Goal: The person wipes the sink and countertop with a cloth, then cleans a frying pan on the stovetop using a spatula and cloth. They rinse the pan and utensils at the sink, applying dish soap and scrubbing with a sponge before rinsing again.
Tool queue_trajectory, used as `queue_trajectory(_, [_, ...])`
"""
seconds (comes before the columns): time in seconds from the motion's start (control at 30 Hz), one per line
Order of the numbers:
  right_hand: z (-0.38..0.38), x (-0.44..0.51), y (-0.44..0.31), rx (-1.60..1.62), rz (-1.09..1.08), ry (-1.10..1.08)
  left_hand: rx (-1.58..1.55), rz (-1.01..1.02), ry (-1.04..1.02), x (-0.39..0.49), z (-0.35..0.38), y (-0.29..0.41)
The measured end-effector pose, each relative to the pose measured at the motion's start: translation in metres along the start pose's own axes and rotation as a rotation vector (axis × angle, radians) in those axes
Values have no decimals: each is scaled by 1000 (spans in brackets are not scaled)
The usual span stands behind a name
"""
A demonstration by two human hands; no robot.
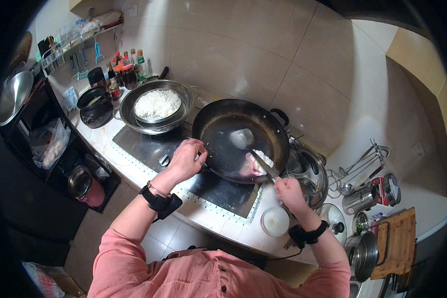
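A large black wok (pixel 223 123) sits on the stove in front of me. My right hand (pixel 291 193) is closed around the handle of a metal spatula (pixel 262 162), whose front end reaches down into the wok. Beside the spatula lies a white and pinkish piece of food (pixel 261 160); I cannot tell what it is. A pale, shiny patch shows near the wok's middle. My left hand (pixel 188 158) is at the wok's near left rim, its fingers curled around what looks like the wok's handle, mostly hidden.
Left of the wok, a bowl of white rice (pixel 157 105) stands in a two-handled steel pan (pixel 124 108). Bottles (pixel 129 76) and a dark pot (pixel 96 111) are behind it. To the right are a white bowl (pixel 275 221), glass lids, a steel pot (pixel 363 257) and a wooden cutting board (pixel 398 242).
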State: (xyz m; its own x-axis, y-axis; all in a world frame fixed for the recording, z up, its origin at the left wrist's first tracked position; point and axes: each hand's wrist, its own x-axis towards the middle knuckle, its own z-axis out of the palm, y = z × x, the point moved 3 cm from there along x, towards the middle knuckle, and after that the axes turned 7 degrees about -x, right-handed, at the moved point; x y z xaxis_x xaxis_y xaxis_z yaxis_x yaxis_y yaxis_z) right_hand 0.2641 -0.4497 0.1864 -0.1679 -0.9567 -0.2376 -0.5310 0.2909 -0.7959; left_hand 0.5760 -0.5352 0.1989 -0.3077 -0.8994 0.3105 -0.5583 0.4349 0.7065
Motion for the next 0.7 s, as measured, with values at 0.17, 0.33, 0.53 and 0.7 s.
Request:
queue_trajectory(0.17, [35,-4,-7,364,46,-225,60,26,-31,-1,10,4])
queue_trajectory(0.33, [26,-13,-12,535,82,-190,30,81,-14,-6,6,7])
queue_trajectory(0.53, [-5,-16,-5,326,-3,-12,57,52,-23,-7,3,4])
queue_trajectory(0.7, [-7,-5,10,98,-38,125,64,62,-27,-6,7,5])
